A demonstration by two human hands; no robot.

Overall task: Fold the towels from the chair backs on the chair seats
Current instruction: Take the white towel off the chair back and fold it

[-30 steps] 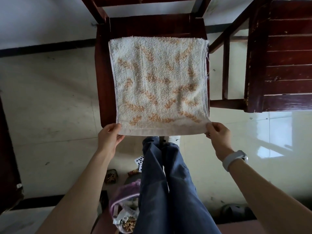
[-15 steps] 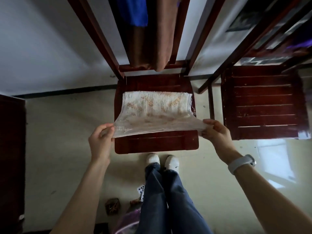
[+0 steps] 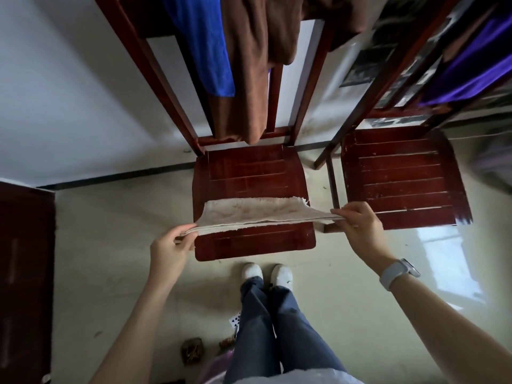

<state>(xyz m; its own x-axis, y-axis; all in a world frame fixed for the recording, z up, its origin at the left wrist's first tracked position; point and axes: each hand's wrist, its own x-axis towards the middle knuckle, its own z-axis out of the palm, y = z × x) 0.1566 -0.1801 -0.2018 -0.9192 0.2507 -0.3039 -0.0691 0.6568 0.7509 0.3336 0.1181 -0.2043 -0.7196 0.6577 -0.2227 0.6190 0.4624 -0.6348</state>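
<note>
Cream terry towel (image 3: 249, 214), marked with faint orange patterning, is held stretched across the middle of the frame above the dark red wooden chair seat (image 3: 255, 167). Its near edge is pinched at the left corner by the left hand (image 3: 169, 250) and at the right corner by the right hand (image 3: 357, 225), with fingers curled round the cloth on both sides. The far, frayed edge of the towel is seen resting on or just over the seat slats; which of the two cannot be told. A white watch (image 3: 399, 273) is worn on the right wrist. Over the chair back at the upper centre, a blue towel (image 3: 205, 45) and a brown towel (image 3: 249, 67) are draped side by side. A second chair seat (image 3: 401, 184) is positioned at centre right, and a purple cloth (image 3: 471, 67) is hung at the upper right. White shoes (image 3: 266, 275) are planted on the pale floor (image 3: 110, 217) just below the first seat.
</note>
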